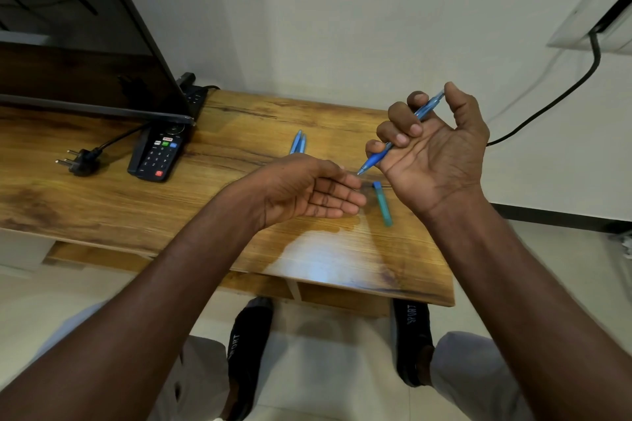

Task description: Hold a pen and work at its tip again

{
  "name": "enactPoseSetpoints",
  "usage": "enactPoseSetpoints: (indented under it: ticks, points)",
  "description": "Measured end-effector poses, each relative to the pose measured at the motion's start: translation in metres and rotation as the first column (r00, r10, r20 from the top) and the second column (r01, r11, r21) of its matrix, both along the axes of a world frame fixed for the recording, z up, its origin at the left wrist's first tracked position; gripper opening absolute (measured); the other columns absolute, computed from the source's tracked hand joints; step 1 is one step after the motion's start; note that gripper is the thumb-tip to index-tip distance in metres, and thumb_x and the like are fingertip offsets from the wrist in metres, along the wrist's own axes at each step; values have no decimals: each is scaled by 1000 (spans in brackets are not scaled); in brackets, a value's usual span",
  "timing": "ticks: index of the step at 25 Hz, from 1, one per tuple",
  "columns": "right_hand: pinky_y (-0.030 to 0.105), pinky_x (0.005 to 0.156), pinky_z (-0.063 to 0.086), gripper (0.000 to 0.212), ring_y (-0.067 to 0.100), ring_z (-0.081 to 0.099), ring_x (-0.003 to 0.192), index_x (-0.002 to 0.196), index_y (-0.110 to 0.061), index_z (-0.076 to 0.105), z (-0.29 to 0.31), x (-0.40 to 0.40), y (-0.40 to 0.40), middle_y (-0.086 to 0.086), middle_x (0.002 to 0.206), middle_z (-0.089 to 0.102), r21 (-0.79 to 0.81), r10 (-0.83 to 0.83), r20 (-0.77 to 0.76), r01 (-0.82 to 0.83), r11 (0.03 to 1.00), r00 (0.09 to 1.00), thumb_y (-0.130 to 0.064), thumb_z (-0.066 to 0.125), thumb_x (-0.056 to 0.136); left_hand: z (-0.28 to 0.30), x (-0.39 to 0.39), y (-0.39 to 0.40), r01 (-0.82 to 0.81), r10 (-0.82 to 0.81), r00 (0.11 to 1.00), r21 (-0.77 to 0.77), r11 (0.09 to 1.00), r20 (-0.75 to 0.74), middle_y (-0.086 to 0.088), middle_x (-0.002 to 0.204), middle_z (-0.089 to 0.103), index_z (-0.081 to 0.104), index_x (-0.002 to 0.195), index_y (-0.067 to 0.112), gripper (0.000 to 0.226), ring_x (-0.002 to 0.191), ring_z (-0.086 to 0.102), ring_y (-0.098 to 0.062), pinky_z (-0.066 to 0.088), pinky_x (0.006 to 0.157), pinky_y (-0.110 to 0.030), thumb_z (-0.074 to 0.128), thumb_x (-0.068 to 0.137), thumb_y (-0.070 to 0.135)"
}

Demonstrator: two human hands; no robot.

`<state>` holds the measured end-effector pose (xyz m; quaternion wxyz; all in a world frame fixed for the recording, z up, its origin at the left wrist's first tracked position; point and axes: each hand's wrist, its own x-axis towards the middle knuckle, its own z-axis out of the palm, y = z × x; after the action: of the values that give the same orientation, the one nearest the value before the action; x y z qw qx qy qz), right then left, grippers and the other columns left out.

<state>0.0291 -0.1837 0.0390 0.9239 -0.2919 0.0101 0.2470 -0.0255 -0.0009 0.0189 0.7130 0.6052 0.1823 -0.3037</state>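
Holding the pen [398, 137] in my right hand [434, 154], fingers curled round the barrel, tip bare and pointing down-left. My left hand [307, 190] lies open and empty, fingers straight; the cap [382, 202] rests on the desk [102, 188] just beyond its fingertips. I judge capping is in hand: next, pinch the cap and line it up with the tip.

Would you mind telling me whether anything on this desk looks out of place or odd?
Slightly. The right hand grips an uncapped blue pen, while a loose pen cap lies on the wooden desk beneath it. An unplugged power plug also rests beside the remote control. Nothing looks spilled or damaged.
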Motion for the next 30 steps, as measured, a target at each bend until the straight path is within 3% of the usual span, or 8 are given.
enactPoseSetpoints:
  ticks: [23, 30]
  points:
    - [34, 65, 34, 37, 13, 27, 61, 82, -20, 53, -2, 0, 0, -6, 68, 28, 1, 17, 1, -17, 1000, 1000, -48, 39, 102, 2, -1, 0, 9, -9, 1000, 3, 1000, 11, -20, 117, 77, 70, 125, 0, 34, 113, 75, -31, 58, 98, -39, 50, 109, 22]
    - [33, 65, 34, 37, 12, 27, 61, 83, -20, 52, -3, 0, 0, -6, 68, 29, -8, 14, 3, -14, 1000, 1000, -49, 38, 103, 2, -1, 0, 6, -6, 1000, 4, 1000, 13, -21, 117, 77, 69, 126, -1, 34, 114, 74, -32, 56, 104, -42, 50, 109, 21]
